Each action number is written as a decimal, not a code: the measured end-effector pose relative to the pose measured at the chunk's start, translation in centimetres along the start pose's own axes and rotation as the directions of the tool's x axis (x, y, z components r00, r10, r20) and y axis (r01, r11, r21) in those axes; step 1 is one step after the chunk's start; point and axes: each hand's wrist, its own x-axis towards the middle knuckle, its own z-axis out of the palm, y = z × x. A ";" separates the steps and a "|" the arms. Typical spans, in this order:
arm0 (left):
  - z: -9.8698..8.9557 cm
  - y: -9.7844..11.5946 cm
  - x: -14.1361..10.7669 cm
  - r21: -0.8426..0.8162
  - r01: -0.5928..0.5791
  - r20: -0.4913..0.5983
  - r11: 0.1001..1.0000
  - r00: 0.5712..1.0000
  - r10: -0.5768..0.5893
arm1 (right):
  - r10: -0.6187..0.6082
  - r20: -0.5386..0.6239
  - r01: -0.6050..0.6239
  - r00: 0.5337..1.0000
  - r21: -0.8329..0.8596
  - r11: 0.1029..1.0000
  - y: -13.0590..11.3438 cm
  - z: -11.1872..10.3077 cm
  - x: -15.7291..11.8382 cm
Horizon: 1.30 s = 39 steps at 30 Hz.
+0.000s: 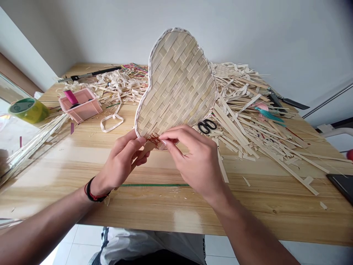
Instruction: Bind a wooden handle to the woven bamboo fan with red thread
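Two bare hands at work on one heart-shaped woven bamboo panel (176, 82), held up on its lower tip above the wooden table (176, 208), leaning slightly and edged with a white binding (150, 70). Left hand (120, 158): closed, thumb and fingers pinching the panel's lower end from the left. Right hand (194, 158): also closed, fingertips gripping the same spot from the right, the two hands nearly touching. Between the fingertips sits a tuft of reddish-brown fibres (153, 140) (wire or thread; too fine to tell). A black-and-red wristband (93, 193) circles the left wrist.

Just beyond the right hand lie black-handled scissors (206, 126), at the edge of a large heap of bamboo strips (239, 114) that spreads across the table's right side. More offcuts (110, 86) lie behind the panel on the left. Near them: a pink plastic crate (79, 106), with a roll of green-and-yellow tape (29, 110) further left. A long green strip (154, 184) lies flat on the table, below the hands.
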 end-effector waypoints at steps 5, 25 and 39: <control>0.2 0.0 0.0 -0.037 0.024 -0.020 0.999 0.999 -0.025 | 0.005 -0.011 -0.005 1.000 -0.001 1.000 -0.1 0.0 0.0; 0.1 -0.2 0.2 0.083 -0.093 0.183 0.992 0.980 0.076 | -0.103 0.025 0.105 0.994 -0.123 0.987 0.2 0.5 -0.2; 0.1 0.3 0.3 0.312 -0.165 0.199 0.936 0.974 0.105 | -0.091 0.112 0.103 0.990 -0.103 0.989 0.6 0.8 -0.3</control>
